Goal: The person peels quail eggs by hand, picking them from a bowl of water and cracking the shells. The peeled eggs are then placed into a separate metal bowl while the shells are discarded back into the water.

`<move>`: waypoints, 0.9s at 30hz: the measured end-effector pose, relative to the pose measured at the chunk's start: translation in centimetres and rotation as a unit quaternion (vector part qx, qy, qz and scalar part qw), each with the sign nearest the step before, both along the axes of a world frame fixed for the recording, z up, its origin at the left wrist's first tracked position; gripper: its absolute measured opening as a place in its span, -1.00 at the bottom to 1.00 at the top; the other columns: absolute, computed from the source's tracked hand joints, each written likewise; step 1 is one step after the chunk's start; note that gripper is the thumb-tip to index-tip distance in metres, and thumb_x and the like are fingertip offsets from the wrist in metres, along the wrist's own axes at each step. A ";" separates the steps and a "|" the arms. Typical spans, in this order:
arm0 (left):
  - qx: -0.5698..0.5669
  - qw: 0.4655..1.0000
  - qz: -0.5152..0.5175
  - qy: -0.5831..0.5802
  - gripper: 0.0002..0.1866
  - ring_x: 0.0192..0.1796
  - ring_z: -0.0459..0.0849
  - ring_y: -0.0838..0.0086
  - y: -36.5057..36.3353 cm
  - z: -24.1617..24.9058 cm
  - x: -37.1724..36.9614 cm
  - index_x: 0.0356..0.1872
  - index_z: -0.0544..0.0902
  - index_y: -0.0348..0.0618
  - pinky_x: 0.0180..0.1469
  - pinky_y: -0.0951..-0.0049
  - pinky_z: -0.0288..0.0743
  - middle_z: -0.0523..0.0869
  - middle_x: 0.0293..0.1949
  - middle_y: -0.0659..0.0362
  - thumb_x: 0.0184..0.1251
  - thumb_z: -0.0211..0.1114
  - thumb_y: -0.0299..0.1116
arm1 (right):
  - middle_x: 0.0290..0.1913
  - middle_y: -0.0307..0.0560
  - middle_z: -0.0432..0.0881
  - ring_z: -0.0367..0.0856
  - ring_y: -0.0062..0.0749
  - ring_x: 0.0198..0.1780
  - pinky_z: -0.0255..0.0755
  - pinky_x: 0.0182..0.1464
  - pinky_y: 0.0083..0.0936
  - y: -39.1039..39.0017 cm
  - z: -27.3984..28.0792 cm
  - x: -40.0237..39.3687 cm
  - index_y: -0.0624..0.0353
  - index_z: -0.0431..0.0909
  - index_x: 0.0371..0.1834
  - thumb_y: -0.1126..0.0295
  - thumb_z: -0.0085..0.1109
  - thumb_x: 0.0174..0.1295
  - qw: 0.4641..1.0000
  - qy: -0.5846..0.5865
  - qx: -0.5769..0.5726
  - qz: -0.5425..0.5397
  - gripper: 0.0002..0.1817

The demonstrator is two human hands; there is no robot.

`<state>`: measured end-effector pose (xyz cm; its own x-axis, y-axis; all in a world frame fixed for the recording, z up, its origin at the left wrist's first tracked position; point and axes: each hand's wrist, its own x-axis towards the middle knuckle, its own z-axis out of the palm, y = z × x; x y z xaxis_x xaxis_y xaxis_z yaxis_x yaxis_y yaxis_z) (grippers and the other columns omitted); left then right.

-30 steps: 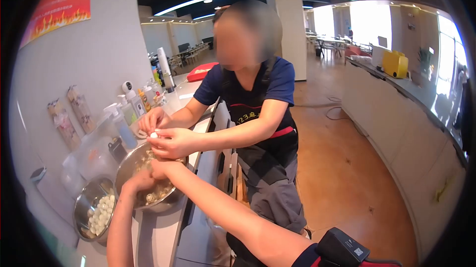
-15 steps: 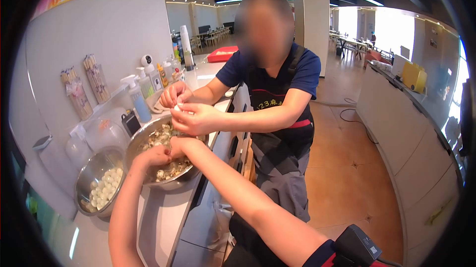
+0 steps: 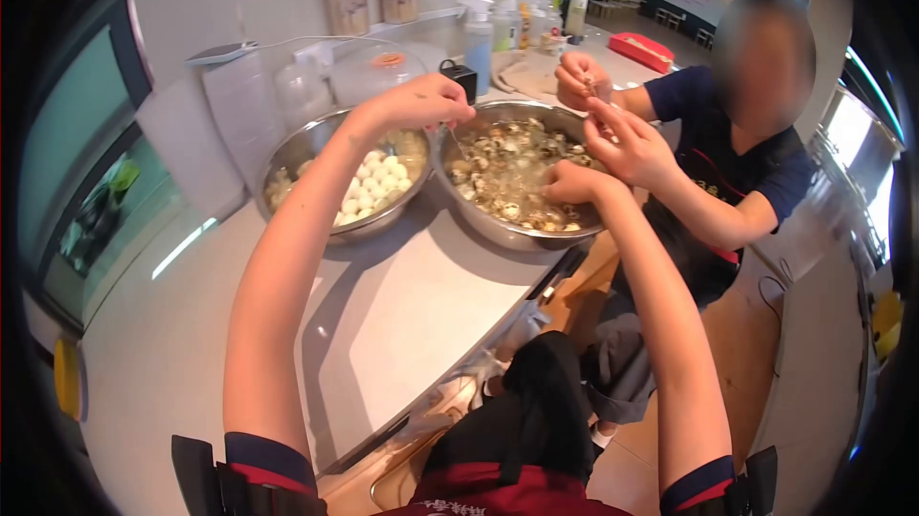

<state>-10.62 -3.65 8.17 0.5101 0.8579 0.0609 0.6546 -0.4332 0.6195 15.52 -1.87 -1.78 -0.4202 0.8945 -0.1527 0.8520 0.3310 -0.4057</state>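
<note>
**Gently now: we are minding slippery, breakable shells**

We are bending over small, brown-speckled cream eggs, which are lying crowded in cloudy liquid inside a wide, round, shiny steel bowl on a smooth white countertop. Our right hand is dipping in at the right side, its fingers bending down among the eggs; blur is hiding whether they are closing on one, so we cannot tell. Our left hand is hovering above the left rim, fingers curling downward close together; we cannot tell whether anything is sitting between the tips. Just left of that rim, a second round steel bowl is holding small, smooth white eggs. At the right, a co-worker's two bare hands are meeting at the fingertips around something too small to make out.

As for handling, we are judging each speckled egg to be light, with a thin, stiff shell that is probably asking for no hard squeeze. Wetness is likely making it slippery, so we are favouring thumb and two fingertips around its widest part, pressing lightly. The white eggs are looking softer and slicker, apt to tear or squirt away; we are preferring to cradle those from beneath on bent fingers rather than pinching their ends.
</note>
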 end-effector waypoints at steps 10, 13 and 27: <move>0.063 0.983 0.157 0.067 -0.74 -0.46 0.55 0.59 -2.3 -4.9 -5.5 -0.33 0.55 -0.23 -0.49 0.60 0.36 0.57 -0.44 0.22 0.13 0.08 -0.22 | -0.43 -0.03 0.58 0.52 -0.37 -0.35 0.37 -0.23 -0.53 -0.7 1.0 -0.4 0.26 0.54 -0.34 0.31 0.15 -0.16 0.981 0.186 0.008 0.050 -0.69; 0.141 0.984 0.098 -0.045 -0.69 -0.43 0.57 0.42 -3.3 -4.8 -1.8 -0.29 0.55 -0.32 -0.36 0.45 0.45 0.59 -0.45 0.08 0.09 0.10 -0.24 | -0.31 -0.01 0.57 0.52 -0.34 -0.26 0.36 -0.18 -0.53 -1.2 1.4 -0.5 0.26 0.50 -0.23 0.28 0.23 -0.22 0.984 0.170 0.015 0.060 -0.57; 0.074 0.989 0.027 0.126 -0.71 -0.16 0.52 0.17 -2.4 -7.2 5.5 -0.30 0.54 -0.29 -0.11 0.33 0.39 0.56 -0.30 -0.03 -0.13 0.21 -0.40 | -0.38 0.03 0.54 0.50 -0.22 -0.28 0.36 -0.19 -0.43 -2.4 1.4 -2.0 0.27 0.50 -0.34 0.27 0.19 -0.21 0.954 0.188 0.170 0.160 -0.65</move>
